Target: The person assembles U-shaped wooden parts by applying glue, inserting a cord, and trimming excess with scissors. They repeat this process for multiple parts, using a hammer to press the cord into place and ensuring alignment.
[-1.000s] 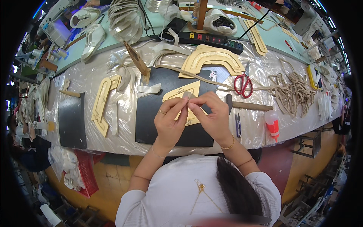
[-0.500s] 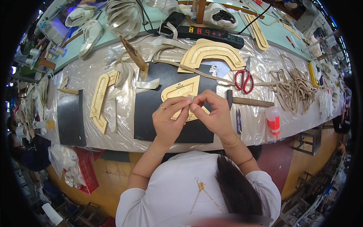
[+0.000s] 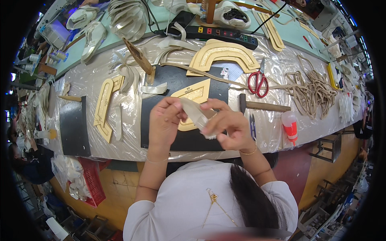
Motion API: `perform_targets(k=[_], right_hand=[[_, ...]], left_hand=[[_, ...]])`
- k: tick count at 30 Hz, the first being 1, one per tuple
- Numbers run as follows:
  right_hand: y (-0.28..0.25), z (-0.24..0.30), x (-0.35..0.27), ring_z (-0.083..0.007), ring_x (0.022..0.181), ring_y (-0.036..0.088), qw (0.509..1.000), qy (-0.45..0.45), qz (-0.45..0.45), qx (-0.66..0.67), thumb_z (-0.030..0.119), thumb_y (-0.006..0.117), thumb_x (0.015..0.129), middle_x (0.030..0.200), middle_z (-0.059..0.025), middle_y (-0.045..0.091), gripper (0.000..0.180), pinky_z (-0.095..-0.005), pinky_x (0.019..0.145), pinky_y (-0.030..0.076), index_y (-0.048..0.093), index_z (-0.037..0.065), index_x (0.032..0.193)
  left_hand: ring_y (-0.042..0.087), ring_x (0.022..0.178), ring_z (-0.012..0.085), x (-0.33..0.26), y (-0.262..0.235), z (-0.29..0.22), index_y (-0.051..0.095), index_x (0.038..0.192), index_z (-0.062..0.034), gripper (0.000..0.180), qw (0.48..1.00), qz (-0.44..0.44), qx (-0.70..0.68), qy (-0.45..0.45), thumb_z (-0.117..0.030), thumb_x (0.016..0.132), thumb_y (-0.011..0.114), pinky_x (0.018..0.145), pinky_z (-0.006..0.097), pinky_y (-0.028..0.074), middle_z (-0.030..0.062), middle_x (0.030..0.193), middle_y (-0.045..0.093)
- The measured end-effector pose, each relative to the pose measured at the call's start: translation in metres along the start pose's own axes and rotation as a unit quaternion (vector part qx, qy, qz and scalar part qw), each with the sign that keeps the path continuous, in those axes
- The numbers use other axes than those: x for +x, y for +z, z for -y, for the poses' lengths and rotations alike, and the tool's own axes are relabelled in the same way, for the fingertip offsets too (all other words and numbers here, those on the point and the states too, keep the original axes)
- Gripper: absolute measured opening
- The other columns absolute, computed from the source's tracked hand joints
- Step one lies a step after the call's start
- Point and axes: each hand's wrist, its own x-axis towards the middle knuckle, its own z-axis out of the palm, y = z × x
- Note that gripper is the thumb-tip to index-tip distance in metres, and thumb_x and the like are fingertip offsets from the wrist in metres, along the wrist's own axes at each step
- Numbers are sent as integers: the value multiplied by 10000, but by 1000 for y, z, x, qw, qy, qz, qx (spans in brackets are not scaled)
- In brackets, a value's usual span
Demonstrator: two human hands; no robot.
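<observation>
Currently, one pale strip (image 3: pixel 195 114) is over one of two black mats (image 3: pixel 187 142), fingers of the left hand (image 3: pixel 165 120) pinching its upper end, fingers of the right hand (image 3: pixel 229 126) grasping its lower; one hammer (image 3: pixel 266 106) lies nearby.

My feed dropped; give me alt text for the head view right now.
A pale strip is held between the person's left hand and right hand, one at each end, over a black mat bearing a cream cut-out board. To the right are red-handled scissors, a hammer, a red-and-clear bottle and tangled beige cord.
</observation>
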Motion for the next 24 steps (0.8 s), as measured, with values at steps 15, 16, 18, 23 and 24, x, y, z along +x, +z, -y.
perform_targets(k=[15,16,18,23,24], right_hand=[[-16,30,23,-94,643,531,970,88,-94,-206,71,750,873,894,-42,666,106,-237,531,380,744,59,979],[-7,29,29,-106,644,550,970,117,-57,-206,84,750,877,899,-52,690,114,-249,528,387,744,61,988],[4,27,40,-65,571,453,980,94,-26,-174,84,753,878,870,-38,682,110,-244,486,314,755,56,985],[14,26,48,-110,559,526,978,150,15,-143,137,744,900,820,-57,714,114,-254,497,378,755,51,974],[15,25,47,-106,549,516,978,152,10,-141,140,745,900,815,-57,714,116,-253,493,374,755,49,969]], left_hand=[[653,960,172,-14,11,-18,559,1101,15,168,943,83,236,219,76,949,600,872,300,535,185,1076,676],[651,954,175,-16,12,-15,557,1099,11,172,946,99,210,227,82,948,600,869,301,534,182,1075,676],[644,935,177,-16,12,-14,542,1101,-6,200,945,125,187,236,95,941,607,858,301,533,177,1073,668],[644,931,174,-17,9,-16,600,1071,17,188,927,111,256,250,105,908,631,846,294,533,167,1083,663],[645,932,174,-17,10,-16,616,1064,21,185,917,108,283,259,100,899,641,847,292,532,164,1085,662]])
